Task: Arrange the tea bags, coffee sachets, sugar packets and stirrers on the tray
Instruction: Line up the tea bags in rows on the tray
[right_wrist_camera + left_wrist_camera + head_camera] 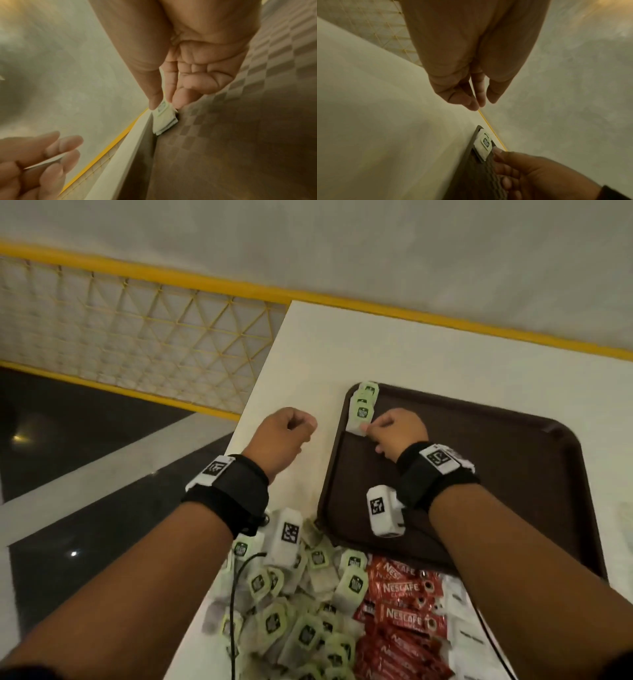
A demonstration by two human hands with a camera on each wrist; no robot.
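A brown tray lies on the white table. A short row of green-labelled tea bags stands in its far left corner. My right hand pinches the nearest tea bag of that row between thumb and forefinger, low against the tray wall. My left hand hovers over the table just left of the tray, fingers loosely curled and holding nothing. Near me lie a heap of tea bags, red coffee sachets and white sugar packets. No stirrers are in sight.
The table's left edge runs close to my left hand, with dark floor below. A yellow railing with mesh stands beyond it. Black cables from the wrist cameras trail over the heap. Most of the tray floor is bare.
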